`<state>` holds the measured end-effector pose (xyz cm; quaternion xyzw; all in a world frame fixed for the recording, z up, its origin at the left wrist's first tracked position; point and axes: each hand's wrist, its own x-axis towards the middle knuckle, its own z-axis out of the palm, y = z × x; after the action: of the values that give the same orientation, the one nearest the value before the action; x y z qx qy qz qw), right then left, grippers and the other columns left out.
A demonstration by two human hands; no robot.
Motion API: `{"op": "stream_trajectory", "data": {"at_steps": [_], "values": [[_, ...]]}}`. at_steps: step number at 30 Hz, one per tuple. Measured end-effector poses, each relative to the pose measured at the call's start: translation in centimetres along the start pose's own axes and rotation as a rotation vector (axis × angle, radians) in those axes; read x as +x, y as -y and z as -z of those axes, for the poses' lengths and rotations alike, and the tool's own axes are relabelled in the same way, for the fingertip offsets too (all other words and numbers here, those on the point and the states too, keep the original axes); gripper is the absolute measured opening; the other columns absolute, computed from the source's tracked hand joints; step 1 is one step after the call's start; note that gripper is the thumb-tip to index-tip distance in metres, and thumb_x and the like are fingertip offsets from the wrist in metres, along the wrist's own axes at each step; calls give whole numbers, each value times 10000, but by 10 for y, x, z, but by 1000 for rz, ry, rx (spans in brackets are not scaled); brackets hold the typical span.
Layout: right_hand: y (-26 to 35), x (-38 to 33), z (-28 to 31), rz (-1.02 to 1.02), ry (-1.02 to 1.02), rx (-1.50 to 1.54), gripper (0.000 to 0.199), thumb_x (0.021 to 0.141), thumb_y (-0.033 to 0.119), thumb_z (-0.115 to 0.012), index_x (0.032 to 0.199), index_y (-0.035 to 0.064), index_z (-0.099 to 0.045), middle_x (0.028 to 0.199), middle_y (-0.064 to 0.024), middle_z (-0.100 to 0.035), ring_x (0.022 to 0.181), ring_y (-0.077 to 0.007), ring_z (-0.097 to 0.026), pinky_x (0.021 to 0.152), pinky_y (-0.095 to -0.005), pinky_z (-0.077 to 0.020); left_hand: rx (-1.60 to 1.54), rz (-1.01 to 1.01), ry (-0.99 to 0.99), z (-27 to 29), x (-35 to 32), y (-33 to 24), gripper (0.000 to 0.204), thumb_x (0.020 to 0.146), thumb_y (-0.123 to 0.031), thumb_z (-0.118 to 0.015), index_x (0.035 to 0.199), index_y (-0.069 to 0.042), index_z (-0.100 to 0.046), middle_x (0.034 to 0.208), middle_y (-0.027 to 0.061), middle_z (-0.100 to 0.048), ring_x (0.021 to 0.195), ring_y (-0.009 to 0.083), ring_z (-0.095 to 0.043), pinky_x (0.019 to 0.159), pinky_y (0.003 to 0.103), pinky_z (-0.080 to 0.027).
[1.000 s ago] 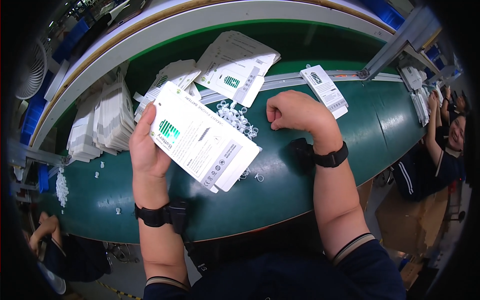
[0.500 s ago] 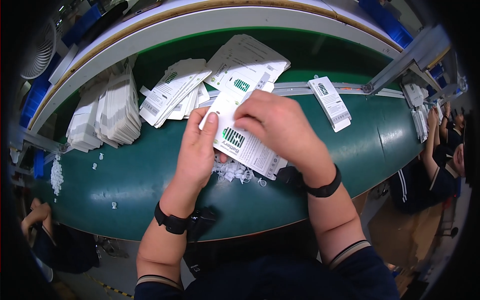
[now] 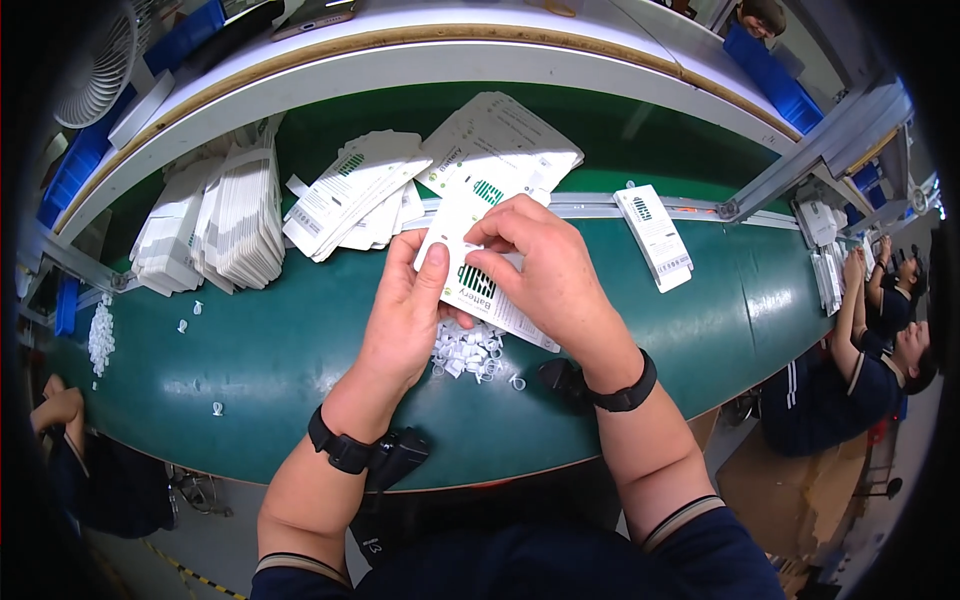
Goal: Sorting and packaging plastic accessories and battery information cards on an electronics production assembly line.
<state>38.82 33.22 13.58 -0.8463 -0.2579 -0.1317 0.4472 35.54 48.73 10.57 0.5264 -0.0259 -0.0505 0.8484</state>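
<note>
A flat white battery box (image 3: 473, 288) with green and black print is tilted in front of me. My left hand (image 3: 403, 312) grips it by its left edge, thumb on the printed face and fingers behind. Over the box's upper part, my right hand (image 3: 548, 262) is closed in a pinch close to its surface. Whatever sits between those fingertips is hidden. Below the box lies a heap of small white plastic hook-like pieces (image 3: 466, 352), partly covered by my left hand. Fanned white boxes (image 3: 355, 190) and a wider pile of boxes (image 3: 500, 140) lie beyond my hands.
Tall rows of boxes (image 3: 238, 225) stand at the left on the green work surface (image 3: 290, 345). A single box (image 3: 655, 238) lies to the right by the metal rail (image 3: 590, 208). More small pieces (image 3: 101, 340) sit far left. Other people work at both sides.
The view has shifted slightly, so the bench appears lower. My right hand has come a little left and nearer on the box, still pinched. My left hand keeps its grip.
</note>
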Motion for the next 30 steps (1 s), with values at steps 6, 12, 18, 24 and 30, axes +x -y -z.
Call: {"op": "stream_trajectory", "data": {"at_steps": [6, 12, 18, 24, 30], "values": [[-1, 2, 0, -11, -51, 3, 80, 779, 65, -690, 831, 41, -634, 814, -89, -587, 753, -251, -628, 666, -347, -506, 83, -69, 105, -2, -1, 5, 299, 998, -189, -474, 1223, -15, -380, 1095, 112, -567, 885, 120, -604, 637, 243, -555], [-2, 3, -3, 16, -69, 4, 79, 772, 72, -692, 814, 52, -628, 803, -82, -582, 735, -251, -618, 636, -349, -491, 189, -134, 72, -4, -4, 4, 305, 957, -55, -507, 1228, 8, -381, 1140, 122, -552, 910, 133, -602, 660, 240, -558], [-1, 1, -3, 59, -125, -64, 94, 755, 72, -692, 788, 63, -605, 793, -66, -578, 728, -258, -586, 629, -360, -466, 374, -230, 42, -9, -10, 2, 378, 945, -63, -537, 1287, 24, -403, 1156, 142, -560, 836, 129, -611, 666, 243, -541], [5, 3, 2, 52, -130, -26, 100, 743, 57, -689, 780, 69, -598, 784, -55, -574, 729, -249, -590, 643, -352, -468, 549, -409, 80, 2, -6, -1, 327, 990, -178, -483, 1240, 32, -512, 983, 102, -569, 770, 147, -571, 673, 269, -491], [6, 4, -3, 126, -140, -22, 114, 740, 42, -666, 769, 77, -562, 761, -70, -544, 691, -271, -562, 635, -364, -430, 626, -425, 67, 9, -3, -11, 258, 1000, -125, -428, 1141, 31, -578, 934, 74, -583, 799, 138, -566, 717, 255, -456]]}}
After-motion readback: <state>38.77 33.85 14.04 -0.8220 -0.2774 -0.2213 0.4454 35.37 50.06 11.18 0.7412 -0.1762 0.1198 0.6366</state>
